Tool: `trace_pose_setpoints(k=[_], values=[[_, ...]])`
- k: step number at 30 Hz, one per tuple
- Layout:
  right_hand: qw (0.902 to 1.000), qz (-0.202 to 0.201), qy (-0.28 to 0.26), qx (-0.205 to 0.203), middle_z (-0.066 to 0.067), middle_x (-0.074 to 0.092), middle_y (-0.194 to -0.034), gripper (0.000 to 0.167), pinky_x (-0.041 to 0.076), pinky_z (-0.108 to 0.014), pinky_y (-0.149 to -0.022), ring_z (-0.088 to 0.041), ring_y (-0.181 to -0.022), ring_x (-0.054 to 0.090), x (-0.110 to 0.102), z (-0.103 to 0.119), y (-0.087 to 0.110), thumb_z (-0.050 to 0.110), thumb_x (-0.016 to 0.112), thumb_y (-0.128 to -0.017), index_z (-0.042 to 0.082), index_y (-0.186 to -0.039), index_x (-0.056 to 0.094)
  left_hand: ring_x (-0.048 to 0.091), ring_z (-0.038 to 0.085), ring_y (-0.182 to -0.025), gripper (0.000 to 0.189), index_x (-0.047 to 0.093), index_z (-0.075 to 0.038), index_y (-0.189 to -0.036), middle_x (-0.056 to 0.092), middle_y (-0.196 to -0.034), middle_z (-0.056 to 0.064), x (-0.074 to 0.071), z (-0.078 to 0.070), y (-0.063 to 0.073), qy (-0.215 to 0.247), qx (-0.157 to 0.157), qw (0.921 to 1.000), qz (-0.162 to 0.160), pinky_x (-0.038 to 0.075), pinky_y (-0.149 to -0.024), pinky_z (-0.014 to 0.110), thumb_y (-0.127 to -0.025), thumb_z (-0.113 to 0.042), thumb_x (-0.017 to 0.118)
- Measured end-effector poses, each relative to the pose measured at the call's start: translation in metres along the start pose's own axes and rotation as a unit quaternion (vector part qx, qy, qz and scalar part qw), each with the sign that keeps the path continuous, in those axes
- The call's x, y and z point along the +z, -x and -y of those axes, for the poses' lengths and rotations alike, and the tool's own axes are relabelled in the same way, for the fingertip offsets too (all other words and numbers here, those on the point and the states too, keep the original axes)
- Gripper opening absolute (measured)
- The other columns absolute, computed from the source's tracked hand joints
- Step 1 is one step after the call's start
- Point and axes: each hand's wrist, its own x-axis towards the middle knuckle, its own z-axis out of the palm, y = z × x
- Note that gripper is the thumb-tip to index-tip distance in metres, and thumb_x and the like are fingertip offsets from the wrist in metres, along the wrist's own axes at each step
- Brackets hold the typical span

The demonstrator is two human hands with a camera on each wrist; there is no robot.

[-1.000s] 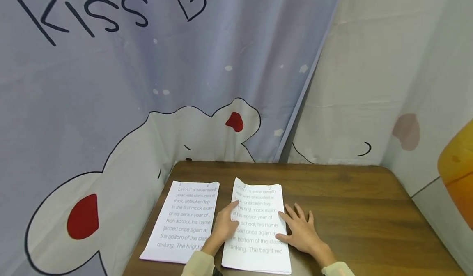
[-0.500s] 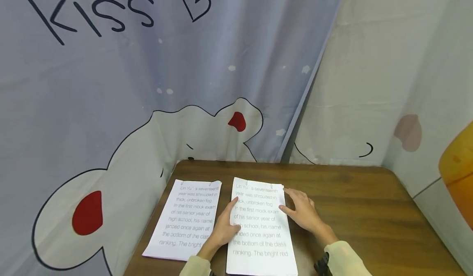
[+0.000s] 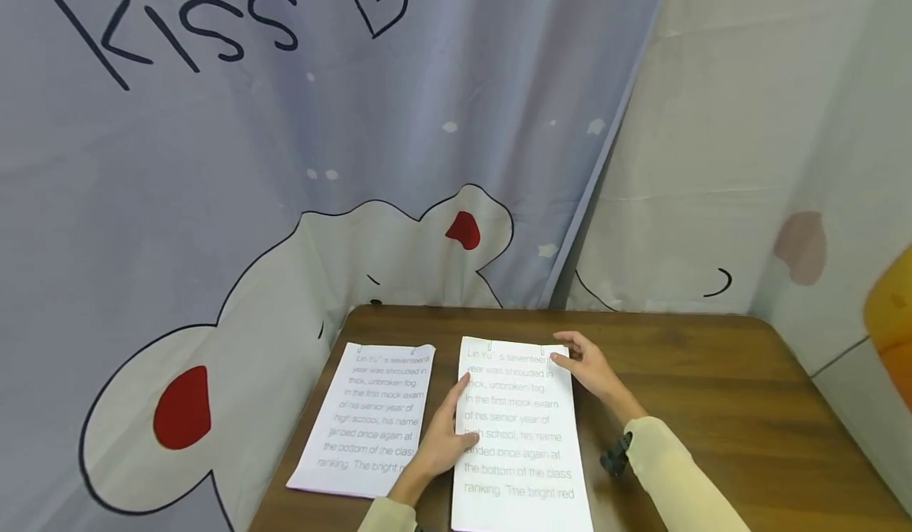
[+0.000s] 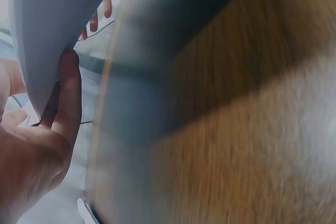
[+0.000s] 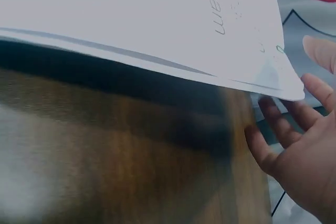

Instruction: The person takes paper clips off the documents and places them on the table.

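A stack of printed paper sheets (image 3: 516, 445) is raised off the wooden table, with paper clips (image 3: 489, 347) on its top edge. My left hand (image 3: 440, 442) grips its left edge, thumb over the printed face and fingers underneath, as the left wrist view shows of the paper (image 4: 58, 19). At the top right corner is my right hand (image 3: 594, 372). In the right wrist view its fingers (image 5: 283, 132) are spread and bent slightly under the corner, while the thumb stands apart from the paper. A green clip (image 5: 280, 49) shows near that corner.
A second clipped stack of printed sheets (image 3: 359, 429) lies on the table (image 3: 712, 405) to the left, partly behind my left forearm. A printed curtain (image 3: 399, 136) hangs along the table's far edge. A dark band (image 3: 616, 454) is on my right wrist.
The paper stack has risen and shifted slightly right. My right hand has moved from the middle of its right edge up to the top right corner. My left hand keeps its hold.
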Motion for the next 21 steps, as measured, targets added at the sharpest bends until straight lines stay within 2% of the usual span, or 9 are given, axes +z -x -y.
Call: trace_pose_setpoints(k=[2,5,10,16,21], values=[[0.9995,0.001,-0.026,0.018,-0.029,0.067,-0.131,0.046,0.054,-0.028,-0.083,-0.028,-0.106,0.065,-0.002,-0.001,-0.002,0.014,0.072,-0.100,-0.004,-0.140,0.060,0.075,0.026,-0.095,0.106,0.017,-0.022,-0.171,0.035,-0.168,0.024,0.003,-0.002,0.001,0.021,-0.003,0.9998,0.006,0.065,-0.076,0.031,-0.083,0.018,0.062],[0.9970,0.024,-0.059,0.045,-0.025,0.072,-0.115,0.042,0.056,-0.025,-0.069,-0.019,-0.087,0.067,-0.004,-0.001,-0.001,0.013,0.070,-0.101,-0.005,-0.138,0.061,0.077,0.023,-0.088,0.108,0.016,-0.024,-0.171,0.038,-0.165,0.025,0.005,-0.004,0.003,0.040,-0.008,0.9991,0.013,0.066,-0.072,0.033,-0.083,0.018,0.062],[0.9929,0.048,-0.091,0.061,-0.018,0.074,-0.109,0.038,0.060,-0.027,-0.064,-0.015,-0.077,0.072,-0.003,0.004,-0.001,0.012,0.069,-0.102,-0.006,-0.135,0.062,0.076,0.019,-0.088,0.107,0.019,-0.021,-0.171,0.039,-0.165,0.024,0.006,-0.003,0.005,0.034,-0.001,0.9993,0.015,0.066,-0.073,0.033,-0.082,0.019,0.062],[0.9931,0.038,-0.100,0.048,-0.020,0.074,-0.104,0.033,0.061,-0.028,-0.060,-0.017,-0.071,0.074,-0.002,0.008,-0.005,0.004,0.072,-0.097,-0.008,-0.126,0.062,0.073,0.021,-0.098,0.105,0.024,-0.017,-0.170,0.038,-0.166,0.022,0.006,-0.003,0.004,0.030,0.005,0.9994,0.018,0.063,-0.084,0.029,-0.079,0.018,0.063],[0.9929,0.048,-0.096,0.052,-0.021,0.075,-0.104,0.035,0.062,-0.029,-0.061,-0.018,-0.072,0.075,-0.003,0.011,-0.004,0.001,0.072,-0.095,-0.010,-0.127,0.062,0.066,0.024,-0.120,0.102,0.029,-0.014,-0.168,0.039,-0.168,0.019,0.006,-0.006,0.004,0.012,-0.006,0.9998,0.011,0.051,-0.104,0.022,-0.077,0.015,0.065]])
